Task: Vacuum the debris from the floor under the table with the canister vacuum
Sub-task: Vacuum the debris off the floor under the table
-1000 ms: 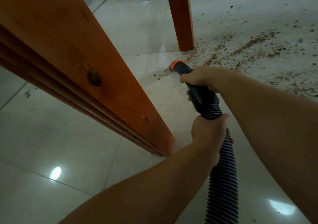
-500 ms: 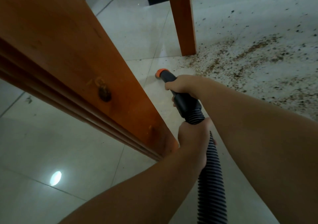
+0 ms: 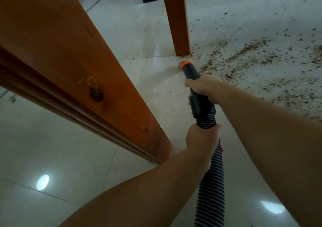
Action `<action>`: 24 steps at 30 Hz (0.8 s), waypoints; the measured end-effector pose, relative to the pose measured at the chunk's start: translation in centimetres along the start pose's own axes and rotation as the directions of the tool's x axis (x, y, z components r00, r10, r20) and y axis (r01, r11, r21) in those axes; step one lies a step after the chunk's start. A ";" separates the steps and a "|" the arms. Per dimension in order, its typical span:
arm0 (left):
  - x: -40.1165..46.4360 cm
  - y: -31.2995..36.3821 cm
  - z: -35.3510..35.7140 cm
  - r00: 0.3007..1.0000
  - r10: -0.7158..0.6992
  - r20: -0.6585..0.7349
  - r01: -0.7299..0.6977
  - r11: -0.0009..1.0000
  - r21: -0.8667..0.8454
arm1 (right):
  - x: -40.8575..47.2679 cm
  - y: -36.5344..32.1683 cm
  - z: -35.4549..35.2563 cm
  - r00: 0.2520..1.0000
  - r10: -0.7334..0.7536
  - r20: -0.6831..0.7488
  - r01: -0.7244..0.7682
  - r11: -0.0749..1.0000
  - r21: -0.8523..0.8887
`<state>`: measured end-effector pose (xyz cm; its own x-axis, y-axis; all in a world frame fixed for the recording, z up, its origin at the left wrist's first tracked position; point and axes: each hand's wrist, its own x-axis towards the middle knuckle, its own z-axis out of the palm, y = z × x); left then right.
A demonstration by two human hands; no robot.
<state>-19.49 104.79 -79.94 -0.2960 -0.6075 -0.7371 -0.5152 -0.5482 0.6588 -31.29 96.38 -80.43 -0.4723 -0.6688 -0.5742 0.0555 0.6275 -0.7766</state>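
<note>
Floor: pale glossy tiles [image 3: 122, 40] lay under a wooden table, with round light reflections nearest the person and a dark baseboard at the far wall.
Table rail: an orange-brown wooden rail [image 3: 57, 57] ran along the left, well to the left of both hands and above the floor.
Table leg: a square wooden leg [image 3: 177, 19] stood beyond the hands, its foot just ahead of the nozzle tip.
Left hand: the left hand [image 3: 203, 139] was curled round the ribbed hose [image 3: 213, 183], nearer the person and behind the right hand.
Nozzle: the black tube ended in an orange tip [image 3: 185, 64], low at the floor and close to the foot of the leg; whether it touched the tiles could not be told.
Right hand: the right hand [image 3: 202, 89] was wrapped over the black handle [image 3: 202, 104], ahead of the left hand and nearer the tip.
Long axis: hose, handle and nozzle ran in one line away from the person, from the near hand toward the leg.
Debris: brown crumbs and dark specks [image 3: 252, 61] spread beyond and to the right of the right hand, starting just right of the tip.
Turning point: judged from this, the nozzle would need to swing rightward from the leg, and the right hand was better placed to steer it.
</note>
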 end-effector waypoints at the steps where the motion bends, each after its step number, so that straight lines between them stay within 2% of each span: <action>1: -0.5 -0.6 0.0 1.000 0.009 0.002 -0.009 1.000 0.007 | -0.6 0.3 0.3 0.999 -0.002 0.037 0.003 1.000 -0.025; 5: -1.7 -2.9 -0.1 0.989 0.144 0.029 -0.145 0.988 0.052 | -2.3 1.6 1.0 0.992 -0.016 0.128 0.026 0.997 -0.071; 11: -3.7 -4.4 0.4 0.988 0.123 0.090 -0.133 0.985 0.110 | -4.5 3.9 -0.2 1.000 -0.021 -0.008 0.021 0.998 -0.056; 14: -5.8 -5.8 0.4 0.998 0.020 0.067 -0.027 0.994 0.107 | -6.6 4.9 0.9 0.992 -0.036 0.123 0.047 0.995 -0.087; 17: -7.0 -7.1 0.2 0.994 0.097 0.057 -0.103 0.989 0.104 | -8.1 5.2 2.1 0.983 -0.025 0.183 0.044 0.994 -0.100; 20: -8.4 -7.5 -0.1 0.996 0.013 0.089 -0.016 0.999 0.031 | -9.4 5.8 1.7 0.990 0.003 0.142 0.008 0.997 -0.071; 24: -10.8 -8.2 0.2 0.974 -0.016 0.225 -0.003 0.996 0.085 | -11.6 7.9 -0.3 0.999 0.032 0.011 -0.032 0.999 -0.023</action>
<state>-12.20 115.96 -77.43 -0.4610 -0.4537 -0.7627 -0.5809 -0.4954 0.6458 -25.64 109.20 -79.84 -0.4606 -0.6524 -0.6018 0.0508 0.6575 -0.7517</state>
